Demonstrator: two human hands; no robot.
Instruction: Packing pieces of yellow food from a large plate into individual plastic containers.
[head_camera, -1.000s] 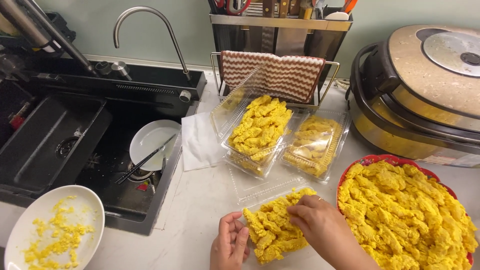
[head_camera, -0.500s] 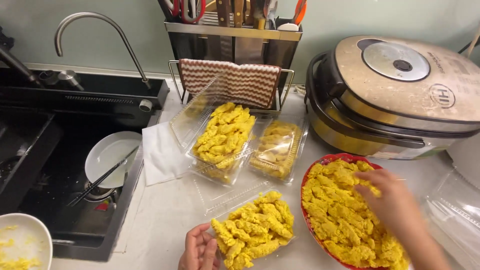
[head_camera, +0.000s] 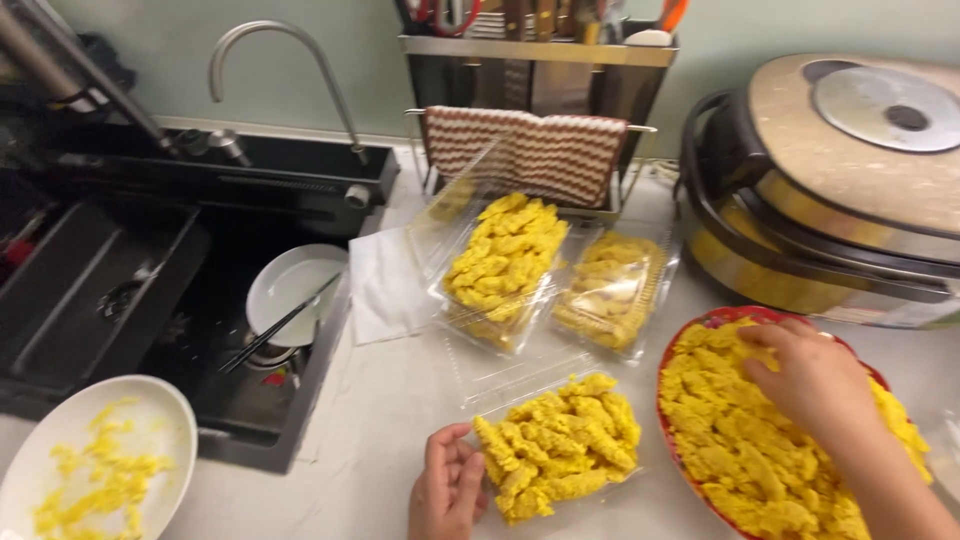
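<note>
The right hand (head_camera: 815, 375) rests curled on the battered pieces (head_camera: 740, 450) in the red plate (head_camera: 700, 325) at lower right, perhaps gripping one; the left hand (head_camera: 447, 490), open, steadies the clear tray (head_camera: 560, 450) left of it.

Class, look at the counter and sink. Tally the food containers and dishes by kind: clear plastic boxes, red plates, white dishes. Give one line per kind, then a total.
Clear plastic boxes of yellow breaded pieces: 3
Red plate of the same pieces: 1
White dishes: 2
Total: 6
</note>
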